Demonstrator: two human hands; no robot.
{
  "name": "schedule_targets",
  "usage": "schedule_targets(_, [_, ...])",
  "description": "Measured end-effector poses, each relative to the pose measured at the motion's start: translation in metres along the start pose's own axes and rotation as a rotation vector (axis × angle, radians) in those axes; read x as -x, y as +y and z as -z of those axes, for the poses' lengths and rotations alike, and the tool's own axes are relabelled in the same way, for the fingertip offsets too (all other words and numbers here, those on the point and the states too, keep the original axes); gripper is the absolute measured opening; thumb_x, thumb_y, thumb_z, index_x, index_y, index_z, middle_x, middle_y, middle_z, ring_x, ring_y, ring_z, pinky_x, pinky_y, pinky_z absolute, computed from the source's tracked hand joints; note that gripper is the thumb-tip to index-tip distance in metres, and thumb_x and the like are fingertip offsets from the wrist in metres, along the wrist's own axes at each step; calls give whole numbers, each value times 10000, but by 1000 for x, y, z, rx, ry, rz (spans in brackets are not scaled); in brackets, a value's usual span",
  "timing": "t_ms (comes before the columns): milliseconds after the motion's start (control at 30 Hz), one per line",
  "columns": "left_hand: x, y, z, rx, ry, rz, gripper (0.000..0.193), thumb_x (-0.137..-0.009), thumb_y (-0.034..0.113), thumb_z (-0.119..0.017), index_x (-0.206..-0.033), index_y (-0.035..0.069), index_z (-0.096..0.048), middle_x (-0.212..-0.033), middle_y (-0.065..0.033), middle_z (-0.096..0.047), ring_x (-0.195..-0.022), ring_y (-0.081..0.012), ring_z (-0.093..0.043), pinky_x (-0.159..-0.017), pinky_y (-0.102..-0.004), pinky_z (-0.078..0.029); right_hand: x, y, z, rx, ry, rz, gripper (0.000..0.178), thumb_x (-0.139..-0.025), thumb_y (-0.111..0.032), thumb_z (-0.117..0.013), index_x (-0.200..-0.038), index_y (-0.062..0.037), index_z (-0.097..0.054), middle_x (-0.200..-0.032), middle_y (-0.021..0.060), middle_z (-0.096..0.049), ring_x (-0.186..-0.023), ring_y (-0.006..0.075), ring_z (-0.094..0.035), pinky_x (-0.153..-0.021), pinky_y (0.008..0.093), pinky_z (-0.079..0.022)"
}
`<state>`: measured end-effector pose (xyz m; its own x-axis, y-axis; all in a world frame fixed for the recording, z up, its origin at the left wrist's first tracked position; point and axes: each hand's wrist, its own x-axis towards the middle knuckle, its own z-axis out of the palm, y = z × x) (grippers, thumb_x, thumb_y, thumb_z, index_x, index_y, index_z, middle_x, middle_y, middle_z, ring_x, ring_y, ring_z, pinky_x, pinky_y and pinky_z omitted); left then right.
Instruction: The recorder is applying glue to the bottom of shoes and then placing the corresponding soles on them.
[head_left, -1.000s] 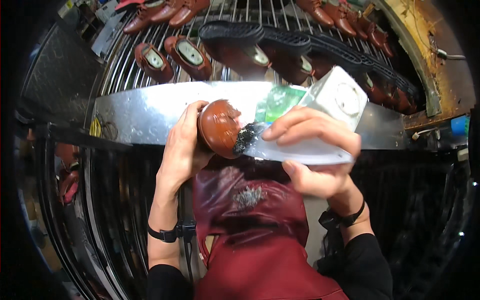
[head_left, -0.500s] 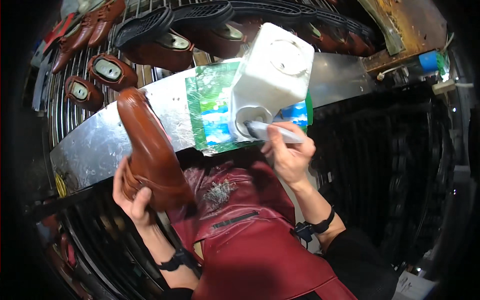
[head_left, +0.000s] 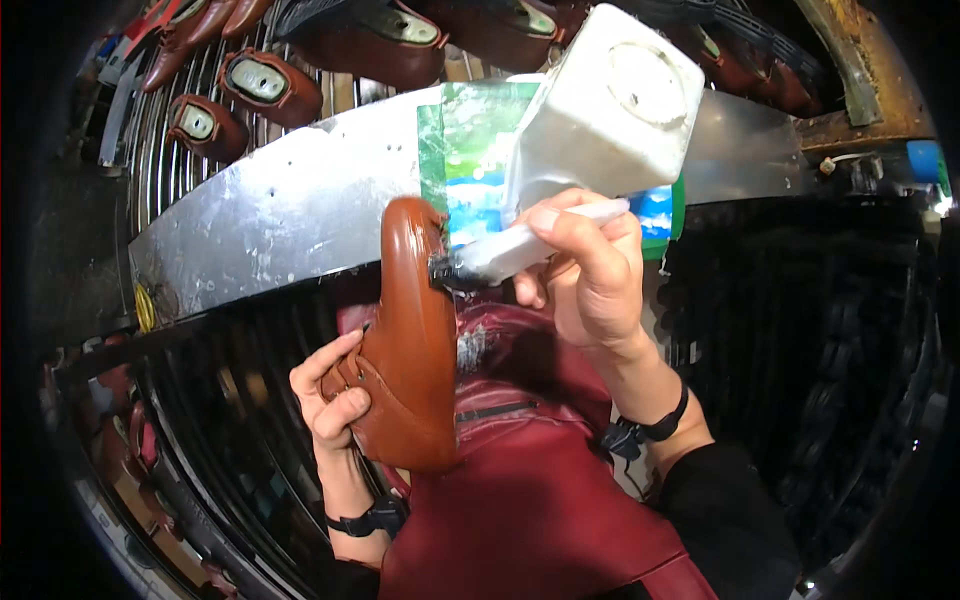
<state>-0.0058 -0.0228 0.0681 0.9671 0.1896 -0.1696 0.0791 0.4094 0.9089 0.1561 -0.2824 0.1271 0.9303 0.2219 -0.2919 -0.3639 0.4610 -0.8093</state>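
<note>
My left hand (head_left: pixel 335 390) is closed round the laced part of a brown leather shoe upper (head_left: pixel 410 330), held upright with its toe away from me. In my right hand (head_left: pixel 595 270) is a brush with a pale, translucent handle (head_left: pixel 515 250). Its dark bristles meet the edge of the upper near the toe. Behind that hand stands a white plastic container (head_left: pixel 610 110); its round opening is hidden now. Below the upper lies my dark red apron (head_left: pixel 530 480), with a whitish smear on it.
A metal shelf (head_left: pixel 280 210) curves across in front of me, with a green and blue printed sheet (head_left: pixel 465 150) under the container. Beyond it, several brown shoes (head_left: pixel 270 85) sit on a rack of metal bars. A rusty board (head_left: pixel 860 120) is at far right.
The brush has come out of the container's opening and moved left and nearer, onto the upper's edge. My left hand has brought the upper rightward. The view has shifted too.
</note>
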Motion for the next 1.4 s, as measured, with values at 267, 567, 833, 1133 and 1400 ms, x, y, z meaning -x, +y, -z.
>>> schedule_targets(267, [-4, 1, 3, 94, 12, 6, 631, -857, 194, -785, -1358, -146, -608, -1310, -265, -691, -1203, -342, -700, -1094, -471, -530, 71, 24, 0, 347, -355, 291, 185, -890, -79, -758, -926, 90, -691, -941, 229, -749, -812, 239, -724, -739, 342, -582])
schedule_targets(567, [-17, 5, 1, 169, 12, -45, 564, -980, 205, -647, -1410, -144, -540, -1326, -247, -674, -1187, -310, -705, -1067, -411, -552, 116, 21, -7, 406, -580, 376, 149, -846, -21, -789, -906, 87, -706, -927, 227, -754, -798, 248, -750, -722, 352, -606])
schedule_targets(833, [-17, 21, -3, 223, 70, -6, 455, -1036, 202, -571, -1385, -90, -578, -1264, -188, -708, -1107, -242, -727, -979, -369, -588, 109, 4, -22, 592, -578, 507, 167, -791, 15, -780, -917, 90, -699, -918, 241, -752, -775, 237, -732, -704, 330, -580])
schedule_targets(1133, [4, 26, -41, 230, 238, -69, 528, -1011, 177, -675, -1457, -64, -527, -1276, -155, -701, -1100, -213, -683, -965, -377, -558, 80, -34, -41, 569, -810, 685, 352, -629, 35, -664, -973, 96, -702, -976, 252, -752, -887, 301, -734, -805, 402, -610])
schedule_targets(1400, [16, 27, -111, -804, 475, -400, 598, -968, 157, -747, -1481, -17, -495, -1353, -167, -650, -1170, -258, -671, -1015, -389, -545, 5, -57, -55, 574, -887, 558, 374, -689, 40, -601, -1045, 89, -704, -1066, 226, -766, -982, 264, -753, -911, 398, -606])
